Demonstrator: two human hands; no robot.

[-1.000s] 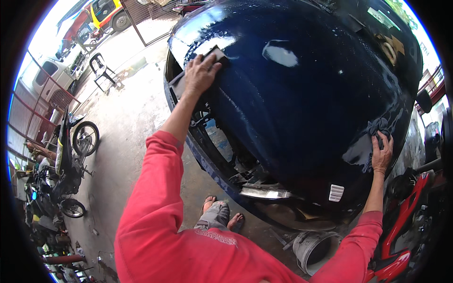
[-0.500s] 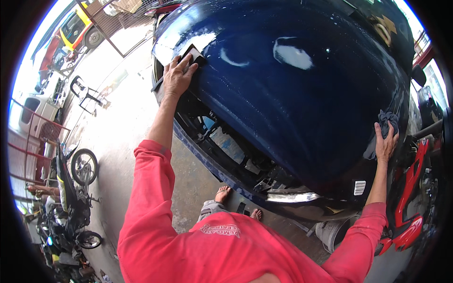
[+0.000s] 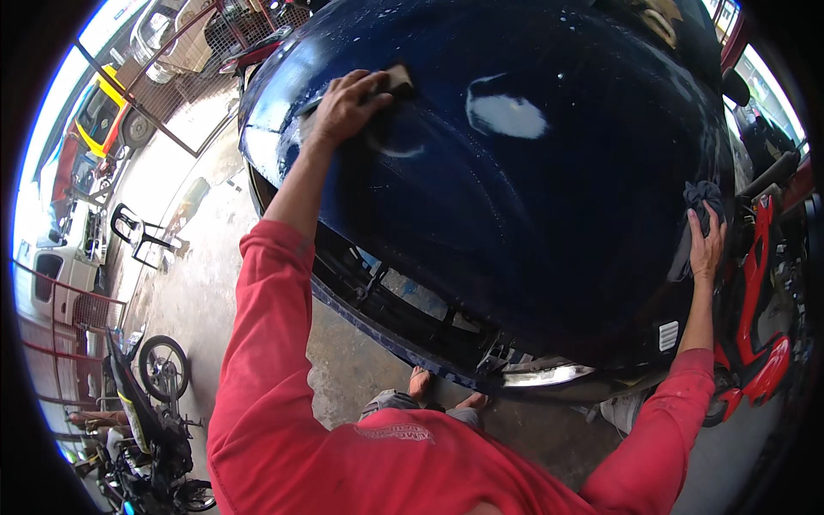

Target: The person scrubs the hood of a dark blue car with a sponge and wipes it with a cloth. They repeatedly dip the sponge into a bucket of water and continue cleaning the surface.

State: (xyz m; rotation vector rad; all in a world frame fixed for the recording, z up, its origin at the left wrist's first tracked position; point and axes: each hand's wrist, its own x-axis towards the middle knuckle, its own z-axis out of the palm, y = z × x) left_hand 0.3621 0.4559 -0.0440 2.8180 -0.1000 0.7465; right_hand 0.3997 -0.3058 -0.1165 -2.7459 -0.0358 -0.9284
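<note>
Under my left hand (image 3: 348,107) is a small dark sanding block (image 3: 397,79) with a pale face; its edges blur with motion. My fingers close over it and press it on the wet, dark blue car hood (image 3: 412,223), left of a bright reflection. My right hand (image 3: 705,240) rests at the hood's right side with its fingers curled on a crumpled dark grey rag (image 3: 702,194). Part of the rag hangs beside my palm. Streaks of water and whitish residue show on the paint.
Below the hood's front edge lies the open front of the car (image 3: 412,300). A bucket (image 3: 620,412) stands under its right corner. Red bodywork (image 3: 755,292) is close by my right arm. Leftward are a black chair frame (image 3: 142,236) and a motorcycle (image 3: 142,412).
My left hand has slid the sanding block from near the hood's left front edge inward and farther back. My right hand stays on the rag. The whole view has shifted slightly.
</note>
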